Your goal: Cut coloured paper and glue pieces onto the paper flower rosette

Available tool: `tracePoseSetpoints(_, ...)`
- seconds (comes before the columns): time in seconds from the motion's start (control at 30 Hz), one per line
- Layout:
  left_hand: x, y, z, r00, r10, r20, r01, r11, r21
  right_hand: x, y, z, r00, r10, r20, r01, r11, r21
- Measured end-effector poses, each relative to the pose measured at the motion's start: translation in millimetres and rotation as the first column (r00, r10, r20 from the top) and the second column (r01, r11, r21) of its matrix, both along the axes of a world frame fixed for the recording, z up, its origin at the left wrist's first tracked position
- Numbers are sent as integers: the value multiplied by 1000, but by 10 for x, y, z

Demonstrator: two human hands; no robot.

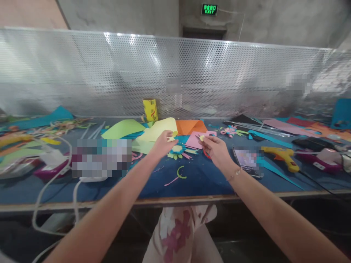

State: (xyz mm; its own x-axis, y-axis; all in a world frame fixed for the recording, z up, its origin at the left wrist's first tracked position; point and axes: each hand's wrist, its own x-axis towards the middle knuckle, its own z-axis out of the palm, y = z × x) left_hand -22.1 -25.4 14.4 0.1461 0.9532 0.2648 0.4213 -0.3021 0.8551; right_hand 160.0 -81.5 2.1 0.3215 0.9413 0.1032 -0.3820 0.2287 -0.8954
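My left hand (164,143) is raised over the middle of the table, its fingers closed on a small yellow-green paper disc (174,134). To its right, my right hand (215,148) pinches a small pale yellow paper piece (202,138). Between and below the hands lies a paper flower (177,149) with teal, cream and green petals. Under my right hand shows part of a red ring-like thing (206,155), mostly hidden. A curved green paper strip (180,172) and a thin pink strip (171,181) rest nearer the table edge.
Behind my hands are cream (159,129), green (124,128), orange (192,126) and pink (193,140) sheets. A phone (246,160) and yellow glue gun (285,157) lie right. White cables (41,204) hang left. A perforated metal panel (175,65) stands behind.
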Motion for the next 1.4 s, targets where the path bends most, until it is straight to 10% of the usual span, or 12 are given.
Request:
tracePoseSetpoints(0.1, -67, 288, 72, 875, -25, -484, 27, 1000, -3, -39, 159, 14, 999, 36, 18, -36, 999, -19)
tracePoseSetpoints(0.23, -51, 410, -5, 744, -277, -608, 272, 957, -104, -129, 328, -30, 996, 92, -18, -93, 993, -69)
tracePoseSetpoints(0.67, -59, 425, -197, 980, -199, 2, 199, 980, 14, -159, 385, -220, 989, 149, 25, -145, 984, -108)
tracePoseSetpoints(1.13, -28, 196, 10, 740, -159, 653, 322, 937, -137, -170, 233, -84, 895, -38, 445, -39, 986, 162)
tracePoseSetpoints(1.4, 10, 182, -30, 672, -188, 716, 400, 906, -137, -270, 109, 42, 952, 122, 281, -164, 978, 131)
